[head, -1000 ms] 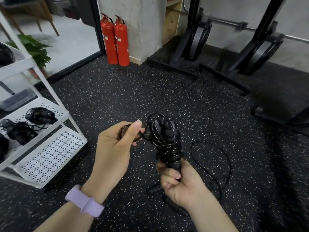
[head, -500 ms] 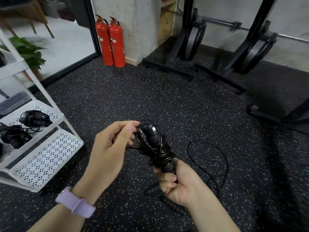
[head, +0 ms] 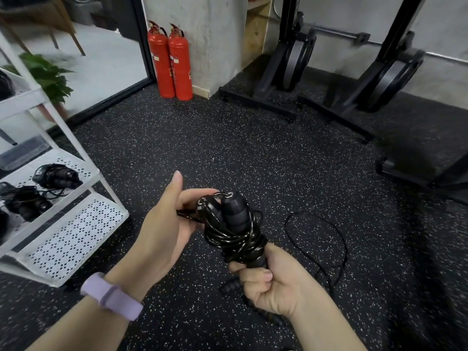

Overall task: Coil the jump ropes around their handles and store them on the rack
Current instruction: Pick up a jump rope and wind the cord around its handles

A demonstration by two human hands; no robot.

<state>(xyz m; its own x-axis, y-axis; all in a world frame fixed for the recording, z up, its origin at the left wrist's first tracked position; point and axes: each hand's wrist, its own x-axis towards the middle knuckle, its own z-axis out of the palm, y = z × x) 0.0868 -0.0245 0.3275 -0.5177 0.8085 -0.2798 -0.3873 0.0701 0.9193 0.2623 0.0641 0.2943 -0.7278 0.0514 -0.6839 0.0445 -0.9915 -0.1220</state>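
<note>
A black jump rope [head: 234, 225] is wound in several loops around its two handles, which stand upright in front of me. My right hand [head: 272, 286] grips the lower ends of the handles. My left hand [head: 168, 224] pinches the rope's loose end beside the handle tops, thumb raised. Another black jump rope [head: 329, 252] lies uncoiled on the floor to the right, its ribbed handles [head: 263, 312] partly hidden under my right hand. The white rack [head: 76, 224] stands at the left; coiled ropes [head: 57, 174] lie on its middle shelf.
Two red fire extinguishers [head: 172, 62] stand against a concrete pillar at the back. Black exercise machines [head: 291, 79] with long floor bases fill the back right. A potted plant [head: 48, 77] sits behind the rack. The floor is speckled black rubber.
My left hand has drawn the loose loop in against the handle tops, and the bundle has tilted toward it. The view has shifted slightly; the rack sits a little further left.
</note>
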